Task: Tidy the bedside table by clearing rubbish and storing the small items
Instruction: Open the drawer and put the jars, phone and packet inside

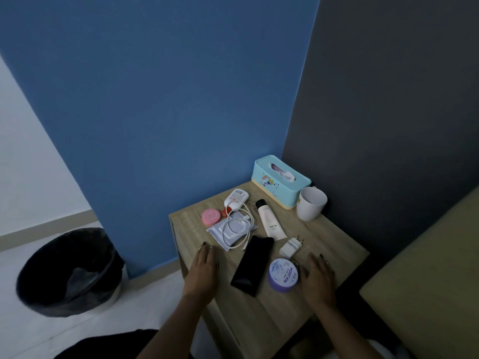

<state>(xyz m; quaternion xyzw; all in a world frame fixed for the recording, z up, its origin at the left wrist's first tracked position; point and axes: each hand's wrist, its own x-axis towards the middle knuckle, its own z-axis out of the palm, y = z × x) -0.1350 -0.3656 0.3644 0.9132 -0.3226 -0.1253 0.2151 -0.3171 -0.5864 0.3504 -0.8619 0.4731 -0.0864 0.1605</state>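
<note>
Both hands flat on the worktop [324, 242], grips empty: left hand [204, 270] beside the phone [252, 265], right hand [317, 274] touching the purple jar [283, 274]. Jar looks rigid, smooth-sided: pinch across the lid rim. Cable [237, 224] on the wipes pack [229, 230] is floppy, likely snags; gather the loops.

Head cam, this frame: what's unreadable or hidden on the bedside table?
- Mug interior: the head view looks in at an angle, so its contents can't be told.
- Bin contents: dark liner, dim light.
- Table front and any drawers: below the camera angle, partly behind the left hand.
- Pink tin label: too small.
</note>
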